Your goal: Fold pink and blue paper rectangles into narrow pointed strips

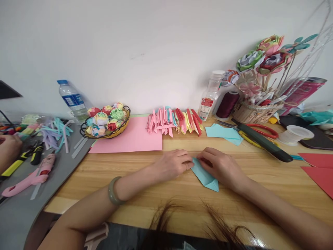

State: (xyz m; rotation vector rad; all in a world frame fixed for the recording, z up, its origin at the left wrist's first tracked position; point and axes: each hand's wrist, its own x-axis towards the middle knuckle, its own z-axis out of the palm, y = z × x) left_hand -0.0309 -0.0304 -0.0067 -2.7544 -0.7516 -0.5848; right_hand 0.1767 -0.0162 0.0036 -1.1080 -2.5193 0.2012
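A folded light blue paper [205, 176] lies slanted on the wooden table between my two hands. My left hand [174, 163] has its fingers closed at the paper's upper left corner. My right hand [221, 166] pinches the upper edge from the other side, its fingertips close to those of my left hand. Behind my right hand, more light blue paper pieces [224, 134] lie flat. Folded strips in pink, red, yellow and blue [174, 121] stand in a row beyond my hands, partly beside a pink sheet [130, 139].
A basket of paper flowers [106, 121] and a water bottle [71, 100] stand at the back left. Dark-handled pliers [265, 142], scissors [262, 130], a thread spool [227, 104] and red sheets [318, 177] are at right. Another person's hand [9, 149] shows at far left.
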